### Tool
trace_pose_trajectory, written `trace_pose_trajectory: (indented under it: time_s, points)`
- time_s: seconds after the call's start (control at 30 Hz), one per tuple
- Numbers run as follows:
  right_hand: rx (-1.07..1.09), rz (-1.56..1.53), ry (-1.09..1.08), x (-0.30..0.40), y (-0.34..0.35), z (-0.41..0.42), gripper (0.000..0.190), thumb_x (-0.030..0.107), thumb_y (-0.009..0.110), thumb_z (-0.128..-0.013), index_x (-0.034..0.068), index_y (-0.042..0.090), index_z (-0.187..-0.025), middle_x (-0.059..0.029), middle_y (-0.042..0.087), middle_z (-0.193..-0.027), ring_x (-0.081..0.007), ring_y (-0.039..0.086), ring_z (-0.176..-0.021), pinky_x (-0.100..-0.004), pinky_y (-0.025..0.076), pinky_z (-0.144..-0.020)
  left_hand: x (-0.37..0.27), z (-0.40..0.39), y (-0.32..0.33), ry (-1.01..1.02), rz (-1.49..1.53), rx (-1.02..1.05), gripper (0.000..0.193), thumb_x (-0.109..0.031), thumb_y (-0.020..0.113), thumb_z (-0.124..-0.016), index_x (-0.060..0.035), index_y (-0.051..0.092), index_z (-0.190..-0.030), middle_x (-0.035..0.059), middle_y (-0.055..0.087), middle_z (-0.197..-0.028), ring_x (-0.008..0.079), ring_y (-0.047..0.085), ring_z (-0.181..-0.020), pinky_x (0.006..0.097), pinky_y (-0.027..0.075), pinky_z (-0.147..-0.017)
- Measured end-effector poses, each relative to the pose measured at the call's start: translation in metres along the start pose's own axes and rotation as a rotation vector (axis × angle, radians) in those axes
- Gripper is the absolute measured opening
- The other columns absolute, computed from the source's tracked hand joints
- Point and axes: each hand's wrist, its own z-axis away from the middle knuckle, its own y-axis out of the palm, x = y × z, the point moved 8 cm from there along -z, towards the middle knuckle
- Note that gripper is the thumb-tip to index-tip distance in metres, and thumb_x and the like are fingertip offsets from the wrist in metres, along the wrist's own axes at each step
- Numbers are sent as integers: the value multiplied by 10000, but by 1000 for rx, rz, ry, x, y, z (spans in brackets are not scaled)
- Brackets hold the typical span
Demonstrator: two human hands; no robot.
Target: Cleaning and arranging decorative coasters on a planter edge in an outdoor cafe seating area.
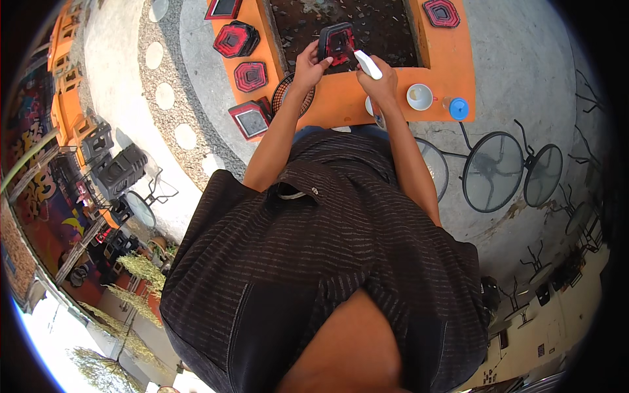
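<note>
My left hand [312,66] grips the left edge of a red and black angular frame-like piece [337,43], tilted above a planter bed of dark soil. Just right of it, my right hand [381,78] is closed around a spray bottle with a white trigger head [368,65]. The white nozzle points toward the piece's lower right side, and most of the bottle's body is hidden behind my right hand and wrist. Below my left hand, a black round mesh basket [293,98] is partly covered by my forearm.
On the orange planter ledge [339,91] stand a white cup [419,97] and a jar with a blue lid [459,108]. Several red and black pieces [250,76] lie along its left side, one [441,13] at the upper right. Round glass tables [493,172] stand to the right.
</note>
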Motion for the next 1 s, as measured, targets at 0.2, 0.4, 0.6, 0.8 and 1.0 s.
trace_pose_trajectory:
  time_s: [0.2,0.4,0.6,0.8,1.0]
  points:
    - [-67,-91,116,-8,-11,-1,185,182,668,-704,68,692,-847,-152,707,-830,-326,689,-767,-381,526,-707,-5,2,-1,67,-23,-11,573,103,651,-855,54,440,-1386,121,617,-1258,171,598,-1128,294,490,-968]
    - [-88,-196,-13,2,-11,2,172,159,683,-699,57,685,-838,-134,710,-824,-290,693,-754,-366,526,-700,-6,4,3,90,-23,5,579,108,652,-854,57,436,-1388,124,610,-1269,174,593,-1137,294,490,-971]
    - [-73,-155,-2,0,-4,0,170,125,684,-700,47,691,-850,-115,717,-821,-257,700,-756,-360,531,-711,-6,4,1,98,2,-7,571,110,648,-855,54,439,-1383,124,605,-1276,174,592,-1139,291,485,-970]
    - [53,-259,19,5,8,7,179,135,694,-705,48,698,-861,-103,712,-786,-216,698,-735,-324,526,-694,-19,-2,4,136,14,9,545,64,641,-884,16,441,-1389,94,612,-1272,167,596,-1125,302,497,-936]
    - [-11,-227,40,14,8,7,174,141,695,-707,47,687,-852,-122,703,-774,-245,697,-723,-350,526,-683,-13,-10,7,-105,214,15,494,11,617,-918,-53,463,-1382,45,640,-1232,152,621,-1067,300,533,-814]
